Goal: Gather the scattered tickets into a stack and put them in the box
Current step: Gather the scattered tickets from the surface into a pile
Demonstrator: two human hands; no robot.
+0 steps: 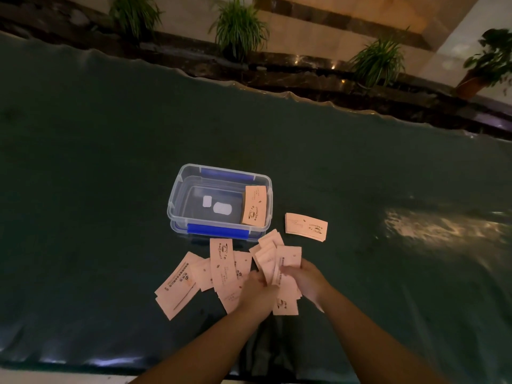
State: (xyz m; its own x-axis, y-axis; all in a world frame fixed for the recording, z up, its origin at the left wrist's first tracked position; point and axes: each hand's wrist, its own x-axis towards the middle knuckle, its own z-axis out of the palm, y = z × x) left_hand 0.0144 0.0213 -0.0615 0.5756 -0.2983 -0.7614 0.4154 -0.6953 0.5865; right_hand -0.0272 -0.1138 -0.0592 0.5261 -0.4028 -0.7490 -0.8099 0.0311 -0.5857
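Observation:
A clear plastic box (177, 200) with blue clips stands open at the table's middle. One stack of pink tickets (254, 206) leans inside against its right wall. A second neat stack (306, 227) lies on the table right of the box. Several loose pink tickets (194, 278) are spread in front of the box. My left hand (256, 291) and my right hand (303, 278) meet over them, both closed on a fanned bunch of tickets (273, 254) that sticks up between them.
The table (110, 162) is covered by a dark green cloth with a glossy film, glaring at the right. Its near edge runs along the bottom. Several potted plants (238, 26) stand on a ledge beyond the far edge.

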